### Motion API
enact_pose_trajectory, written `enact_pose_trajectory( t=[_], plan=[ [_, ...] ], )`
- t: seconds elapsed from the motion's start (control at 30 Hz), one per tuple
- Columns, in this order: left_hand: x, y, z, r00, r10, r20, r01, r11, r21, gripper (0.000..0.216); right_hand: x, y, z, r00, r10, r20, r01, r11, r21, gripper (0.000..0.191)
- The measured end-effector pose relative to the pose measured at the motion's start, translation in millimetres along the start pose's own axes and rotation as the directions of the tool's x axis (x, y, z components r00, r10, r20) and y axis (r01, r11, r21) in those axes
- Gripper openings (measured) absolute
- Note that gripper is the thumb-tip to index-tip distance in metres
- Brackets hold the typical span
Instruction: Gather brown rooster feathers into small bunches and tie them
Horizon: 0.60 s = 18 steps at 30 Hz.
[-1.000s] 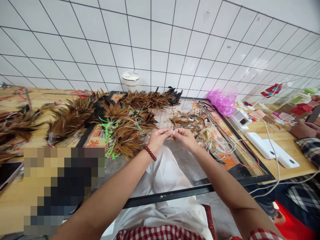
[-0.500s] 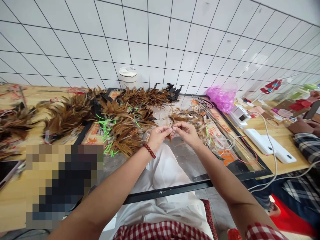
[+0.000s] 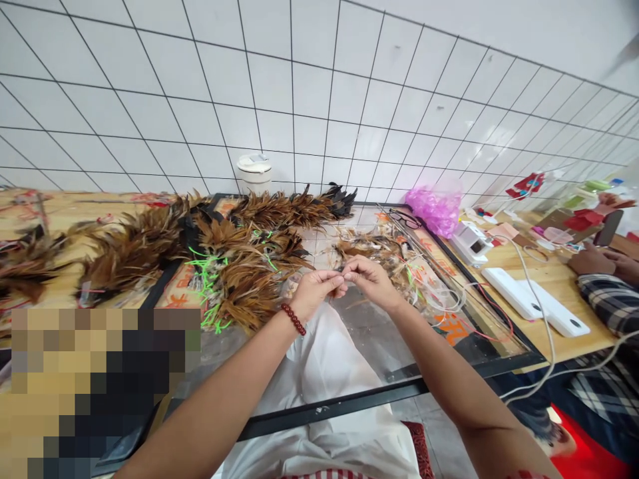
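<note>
Grip pinched: my L hand (image 3: 318,291) & R hand (image 3: 370,279) meet at a tiny bit (image 3: 342,271), too small to ID, axis unclear. Loose feathers (image 3: 367,243) lie just beyond R; green-tied bunch (image 3: 245,281) left of L.

Passable over the bare glass (image 3: 379,349) below mid-frame, narrowly so at mid-frame itself. Blocked left of centre by brown feather bundles (image 3: 249,283), right of centre by loose feathers (image 3: 367,241) and tangled cables (image 3: 444,299); hemmed in higher up by a lidded cup (image 3: 254,175) and a purple bag (image 3: 434,211).
</note>
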<state>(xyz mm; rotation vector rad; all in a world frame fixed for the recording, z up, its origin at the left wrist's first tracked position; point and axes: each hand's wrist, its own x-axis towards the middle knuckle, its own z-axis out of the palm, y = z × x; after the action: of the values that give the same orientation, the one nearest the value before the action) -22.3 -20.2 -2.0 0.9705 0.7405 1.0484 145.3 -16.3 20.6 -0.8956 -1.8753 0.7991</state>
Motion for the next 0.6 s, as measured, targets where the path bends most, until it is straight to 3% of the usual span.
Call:
enact_pose_trajectory(
  t=[0.17, 0.3, 0.37, 0.43, 0.5, 0.6],
  plan=[
    [0.4, -1.4, 0.0, 1.0, -0.005, -0.03, 0.006, 1.0, 0.029, 0.035, 0.6, -0.5, 4.2, 0.999, -0.018, -0.028, 0.016, 0.997, -0.069, 0.025],
    [2.5, -1.0, -2.6, 0.99, 0.053, -0.134, -0.06, 0.997, -0.046, 0.034, 1.3, 14.1, 2.1, 0.989, 0.087, -0.116, -0.099, 0.99, -0.099, 0.021],
    [4.7, -1.2, -3.9, 0.972, 0.087, -0.22, -0.113, 0.987, -0.112, 0.033, -0.9, 23.7, -0.4, 0.982, 0.11, -0.157, -0.145, 0.96, -0.239, 0.019],
    [6.1, -2.7, -3.6, 0.951, 0.113, -0.289, -0.151, 0.982, -0.112, 0.031, -4.4, 30.3, -2.2, 0.987, 0.119, -0.108, -0.154, 0.888, -0.433, 0.02],
    [5.4, -5.7, -1.1, 0.958, 0.134, -0.253, -0.141, 0.99, -0.009, 0.028, -6.4, 31.4, -3.0, 0.989, 0.145, -0.004, -0.121, 0.81, -0.574, 0.025],
    [0.3, -11.1, 5.5, 0.997, 0.077, -0.006, -0.073, 0.972, 0.224, 0.022, 2.0, 23.6, -4.2, 0.982, 0.152, 0.115, -0.03, 0.717, -0.696, 0.027]
  ],
)
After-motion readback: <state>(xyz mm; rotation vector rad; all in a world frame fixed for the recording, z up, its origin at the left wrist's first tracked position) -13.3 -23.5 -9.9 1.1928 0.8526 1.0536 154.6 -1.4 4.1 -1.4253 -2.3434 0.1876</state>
